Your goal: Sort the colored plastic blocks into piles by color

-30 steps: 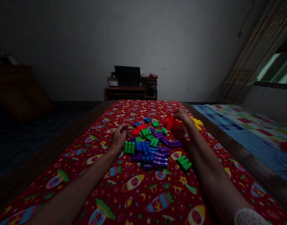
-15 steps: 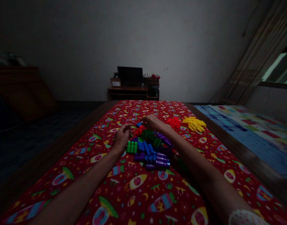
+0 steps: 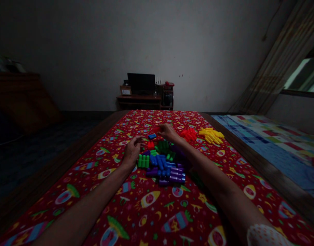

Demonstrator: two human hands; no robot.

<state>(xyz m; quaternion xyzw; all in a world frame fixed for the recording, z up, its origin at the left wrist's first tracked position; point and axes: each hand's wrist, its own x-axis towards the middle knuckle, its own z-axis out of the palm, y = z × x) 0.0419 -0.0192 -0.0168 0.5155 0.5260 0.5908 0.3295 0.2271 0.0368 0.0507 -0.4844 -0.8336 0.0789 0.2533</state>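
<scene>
Pick-up step: right hand (image 3: 169, 132) pinches a small red plastic block (image 3: 156, 129) above the centre-frame mixed-colour plastic block pile (image 3: 162, 164), left hand (image 3: 132, 150) rests loosely curled and empty beside it; what follows likely calls for a steady carry.

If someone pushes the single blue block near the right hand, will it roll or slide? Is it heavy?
The blue block looks like moulded plastic, so it is probably stiff and light. Its rounded shape suggests it might roll a little. The red cloth beneath would likely stop it sliding far.
</scene>
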